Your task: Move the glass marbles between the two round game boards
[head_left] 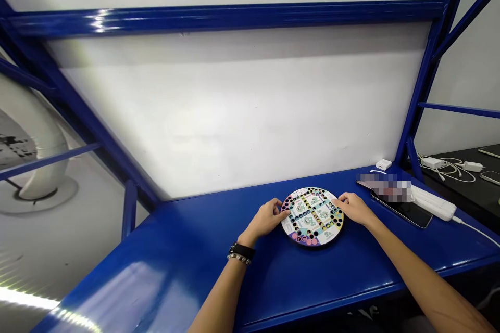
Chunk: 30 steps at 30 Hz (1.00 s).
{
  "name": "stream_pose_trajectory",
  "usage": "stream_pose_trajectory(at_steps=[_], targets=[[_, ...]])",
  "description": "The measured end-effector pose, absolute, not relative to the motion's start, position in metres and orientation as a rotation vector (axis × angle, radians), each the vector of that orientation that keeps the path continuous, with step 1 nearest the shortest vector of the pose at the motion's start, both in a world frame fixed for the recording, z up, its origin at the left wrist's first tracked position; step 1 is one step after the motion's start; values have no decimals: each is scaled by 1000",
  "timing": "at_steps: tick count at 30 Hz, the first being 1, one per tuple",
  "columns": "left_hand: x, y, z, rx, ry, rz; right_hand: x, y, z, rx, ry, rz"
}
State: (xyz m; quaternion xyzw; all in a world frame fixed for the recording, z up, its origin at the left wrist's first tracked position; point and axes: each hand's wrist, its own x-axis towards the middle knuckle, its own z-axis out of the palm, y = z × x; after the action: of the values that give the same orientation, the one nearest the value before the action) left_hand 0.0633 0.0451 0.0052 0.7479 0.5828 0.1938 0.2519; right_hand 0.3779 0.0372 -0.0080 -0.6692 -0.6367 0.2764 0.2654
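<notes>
A round, flat game board (pixel 311 216) with a colourful printed top and rows of dark round holes lies on the blue metal shelf (pixel 203 239). Pink round spots line its near edge. My left hand (pixel 266 218) grips the board's left rim, thumb on top and fingers around the edge. On the opposite side, my right hand (pixel 354 208) holds the upper right rim in the same pinch. A dark band and a beaded bracelet (pixel 240 257) circle my left wrist.
Right of the board lie a dark phone (pixel 408 212), a white power strip (pixel 433 203) with a cable, and a small white case (pixel 383 165). Blue frame posts (pixel 420 83) rise at both sides. White chargers (pixel 433 163) and tangled cables rest on a dark table further right.
</notes>
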Motion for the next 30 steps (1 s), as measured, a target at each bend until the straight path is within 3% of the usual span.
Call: stream_pose_trajectory(at_steps=[16,24,30], targets=[[71,39,5,2075,1511,587,380,39,-12,-1909,-1713,699],[75,33,33,1560,1097,1059,376,40,-8,-1339,-1380,946],[61,5,70,1131,898,1241,376,39,4,-1190,-1089,1210]])
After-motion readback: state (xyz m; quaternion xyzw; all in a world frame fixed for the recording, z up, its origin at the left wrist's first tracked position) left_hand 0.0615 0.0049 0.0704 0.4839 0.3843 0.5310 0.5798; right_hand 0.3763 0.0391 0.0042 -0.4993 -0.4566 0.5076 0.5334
